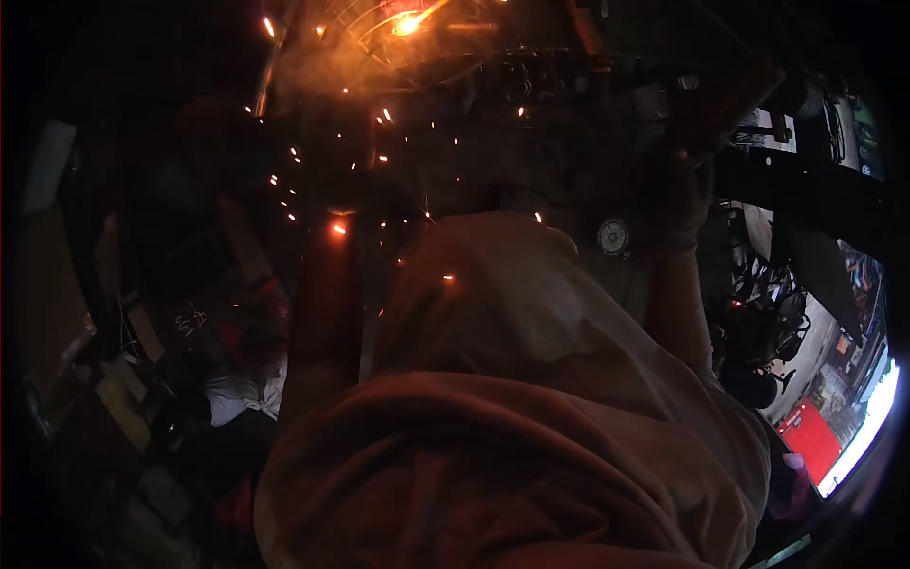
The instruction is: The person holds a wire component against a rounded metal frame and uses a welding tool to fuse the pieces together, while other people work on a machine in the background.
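Head view: right hand (686, 204) near dark bar (744, 109), can't tell if clamped; left hand lost in shadow.

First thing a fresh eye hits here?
The fierce orange-white glow at the top edge, left of centre, in orange-lit smoke. Next, the bright sparks scattered below it through the dark. Then the red panel at lower right, beside a glaring white strip.

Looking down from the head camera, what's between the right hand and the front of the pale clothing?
In the head view, a round, pale patterned disc shows between the right hand and the pale clothing; its surroundings are too dark to tell.
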{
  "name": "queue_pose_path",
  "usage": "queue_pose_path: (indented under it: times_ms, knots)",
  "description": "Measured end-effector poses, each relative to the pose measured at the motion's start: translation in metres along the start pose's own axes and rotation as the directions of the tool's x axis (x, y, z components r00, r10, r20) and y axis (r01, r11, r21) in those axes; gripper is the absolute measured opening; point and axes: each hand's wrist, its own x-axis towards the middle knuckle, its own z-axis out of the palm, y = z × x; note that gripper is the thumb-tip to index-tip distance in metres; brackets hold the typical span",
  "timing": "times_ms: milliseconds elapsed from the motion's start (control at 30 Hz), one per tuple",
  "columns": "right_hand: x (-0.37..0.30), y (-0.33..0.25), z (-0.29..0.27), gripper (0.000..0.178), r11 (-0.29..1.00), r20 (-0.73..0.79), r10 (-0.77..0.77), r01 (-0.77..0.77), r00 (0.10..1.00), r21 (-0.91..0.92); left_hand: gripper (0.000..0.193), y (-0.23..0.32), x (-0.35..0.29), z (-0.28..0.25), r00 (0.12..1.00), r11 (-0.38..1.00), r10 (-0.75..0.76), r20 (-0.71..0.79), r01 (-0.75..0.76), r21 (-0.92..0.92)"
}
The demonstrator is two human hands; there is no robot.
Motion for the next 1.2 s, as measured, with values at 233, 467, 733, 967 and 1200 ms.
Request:
queue_pose_path:
  times_ms: [233, 467, 733, 967, 1200]
  knots:
    - [0.026, 0.011, -0.030, 0.036, 0.471, 0.106, 0.760, -0.656, 0.641, 0.590, 0.033, 0.003, 0.003, 0.014, 0.999, 0.999, -0.018, 0.031, 0.017, 0.032]
    - [0.031, 0.045, -0.063, 0.032, 0.202, 0.058, 0.917, -0.582, 0.396, 0.787, 0.032, 0.000, 0.009, 0.016, 0.958, 0.938, -0.286, 0.016, 0.283, -0.199]
    - [-0.008, 0.084, -0.057, 0.029, 0.612, -0.288, 0.785, -0.759, 0.548, 0.223, 0.037, -0.004, 0.008, 0.009, 0.974, 0.981, -0.190, 0.122, 0.194, -0.018]
    - [0.024, 0.105, -0.076, 0.030, 0.614, -0.466, 0.780, -0.658, 0.418, 0.437, 0.032, 0.000, 0.014, 0.021, 0.847, 0.683, -0.491, 0.205, 0.520, -0.514]
    - [0.040, 0.154, -0.058, 0.032, 0.809, -0.564, 0.482, -0.588, 0.670, -0.006, 0.038, -0.015, -0.024, 0.037, 0.996, 0.979, -0.066, 0.051, 0.075, -0.188]
